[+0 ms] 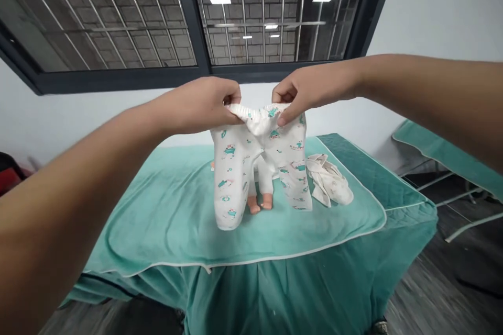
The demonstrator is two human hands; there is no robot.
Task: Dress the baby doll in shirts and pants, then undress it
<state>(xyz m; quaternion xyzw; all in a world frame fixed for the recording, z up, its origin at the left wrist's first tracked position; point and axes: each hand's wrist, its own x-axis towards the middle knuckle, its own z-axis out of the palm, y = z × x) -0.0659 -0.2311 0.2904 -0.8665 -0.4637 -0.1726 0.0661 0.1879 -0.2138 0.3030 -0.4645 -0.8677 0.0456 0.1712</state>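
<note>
White baby pants [231,178] with a small green and red print hang in the air by their elastic waistband, legs downward. My left hand [204,102] pinches one side of the waistband, and my right hand [306,91] grips the other side between thumb and fingers. Behind the pants a baby doll [260,204] lies on the green blanket; only its feet and white-clothed lower legs show, while the rest is hidden. To the right of the pants, a crumpled off-white cloth garment [329,180] rests on the blanket.
The green blanket [165,235] with white edging covers a bed with a quilted green cover [365,178]. A barred window [204,70] is set in the white wall behind. At right stands another green-topped metal-legged bed [463,157]. Something red and black [11,172] is at far left.
</note>
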